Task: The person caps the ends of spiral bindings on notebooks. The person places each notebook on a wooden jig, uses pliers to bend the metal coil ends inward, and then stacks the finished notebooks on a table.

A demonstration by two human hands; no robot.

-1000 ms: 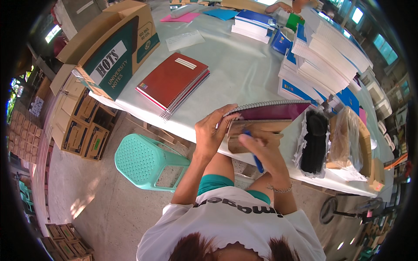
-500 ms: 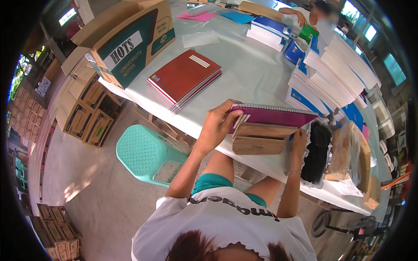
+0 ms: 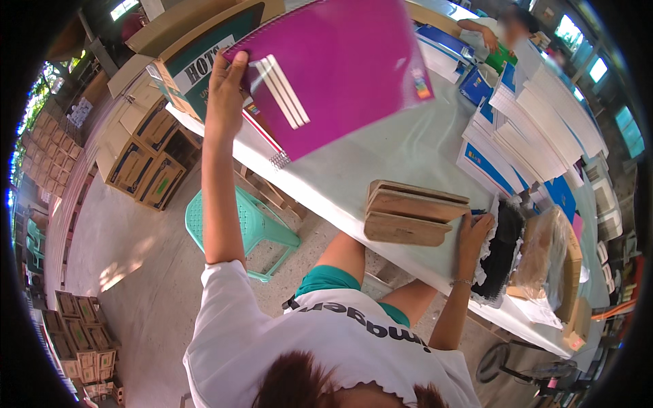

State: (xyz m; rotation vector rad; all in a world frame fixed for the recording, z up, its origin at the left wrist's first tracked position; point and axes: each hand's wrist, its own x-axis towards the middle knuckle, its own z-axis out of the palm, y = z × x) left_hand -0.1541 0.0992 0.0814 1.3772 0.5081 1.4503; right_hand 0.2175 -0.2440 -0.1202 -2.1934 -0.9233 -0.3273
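Observation:
My left hand grips a purple spiral notebook by its corner, holding it up and out over the table's left part. The cover has three white stripes and faces up. Beneath it, a red-covered spiral notebook stack is mostly hidden, with only a strip of its edge showing. My right hand rests at the table's front edge, fingers curled round a small dark blue object, its kind unclear. It sits between a slotted wooden holder and a black, ragged-edged pad.
A large green and brown carton stands at the table's left. Piles of blue-covered books lean on the right, beside an open box with plastic wrap. A green stool stands before the table. Another person works across it.
My left hand has lifted the purple notebook out of the wooden holder and carried it left and away, over the red notebooks. My right hand has stayed beside the holder, shifting slightly right.

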